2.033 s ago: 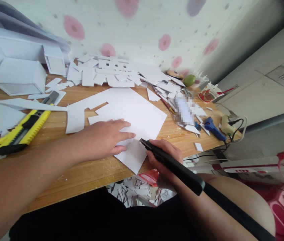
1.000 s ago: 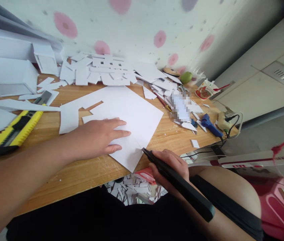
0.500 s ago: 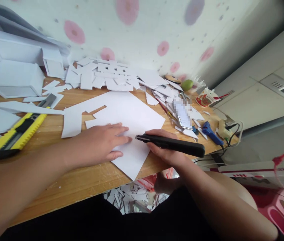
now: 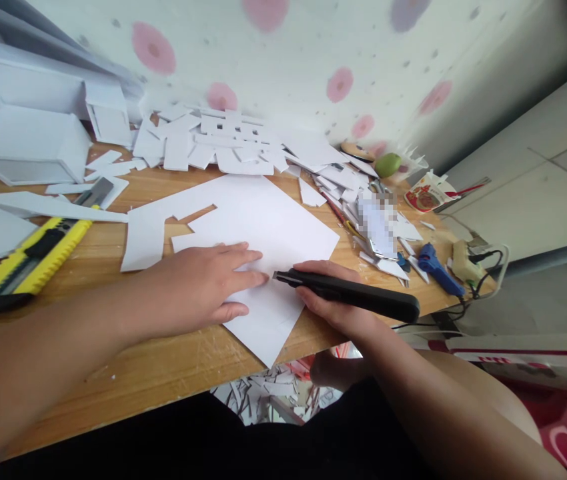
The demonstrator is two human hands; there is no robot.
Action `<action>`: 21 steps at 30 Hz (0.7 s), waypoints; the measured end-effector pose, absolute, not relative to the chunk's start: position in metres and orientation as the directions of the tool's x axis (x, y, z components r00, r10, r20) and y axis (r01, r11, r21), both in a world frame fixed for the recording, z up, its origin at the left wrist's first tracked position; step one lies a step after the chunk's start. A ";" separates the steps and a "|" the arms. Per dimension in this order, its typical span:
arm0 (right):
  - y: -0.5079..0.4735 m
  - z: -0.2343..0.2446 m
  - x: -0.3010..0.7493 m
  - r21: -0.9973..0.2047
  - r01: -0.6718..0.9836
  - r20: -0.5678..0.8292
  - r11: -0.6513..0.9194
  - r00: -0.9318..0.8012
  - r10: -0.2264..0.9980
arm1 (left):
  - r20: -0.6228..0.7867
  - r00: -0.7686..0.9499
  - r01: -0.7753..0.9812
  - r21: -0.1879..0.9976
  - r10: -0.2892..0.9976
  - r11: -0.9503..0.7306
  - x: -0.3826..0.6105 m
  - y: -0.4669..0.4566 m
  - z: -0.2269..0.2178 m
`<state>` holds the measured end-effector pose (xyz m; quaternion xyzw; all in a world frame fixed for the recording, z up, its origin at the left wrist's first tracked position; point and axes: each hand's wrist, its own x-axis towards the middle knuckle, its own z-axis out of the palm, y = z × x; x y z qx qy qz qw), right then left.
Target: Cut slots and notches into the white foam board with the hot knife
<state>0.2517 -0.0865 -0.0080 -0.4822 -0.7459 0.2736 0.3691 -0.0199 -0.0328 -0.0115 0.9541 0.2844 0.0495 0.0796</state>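
A white foam board sheet (image 4: 258, 213) with a notch cut in its left side lies on the wooden table (image 4: 163, 363), one corner jutting past the front edge. My left hand (image 4: 213, 283) rests flat on the sheet, fingers spread and pointing right. In my right hand (image 4: 331, 297) is a black utility knife (image 4: 358, 291), its blade tip at the sheet just right of my left fingertips. Whether the blade cuts into the surface I cannot tell. On the left lies a larger yellow utility knife (image 4: 28, 260) with its blade out.
White offcuts (image 4: 213, 143) are heaped along the wall. Box-shaped white models (image 4: 31, 143) stand at the back left. To the right are a phone (image 4: 377, 227), a blue glue gun (image 4: 438, 270), a power strip (image 4: 466, 261), a paper cup (image 4: 428, 193) and a green fruit (image 4: 387, 165). More scraps (image 4: 258, 393) lie below the table.
The whole view has shifted slightly. Both hands and the black utility knife keep nearly the same place on the sheet.
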 end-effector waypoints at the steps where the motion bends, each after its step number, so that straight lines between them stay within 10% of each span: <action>1: -0.087 -0.007 0.251 -0.762 0.523 0.281 0.382 -0.265 0.923 | 0.047 0.834 0.535 0.176 0.550 -0.826 -0.020 -0.033 -0.011; 21: -0.089 -0.002 0.251 -0.720 0.558 0.299 0.413 -0.288 0.910 | 0.044 0.851 0.512 0.160 0.524 -0.844 -0.021 -0.027 -0.015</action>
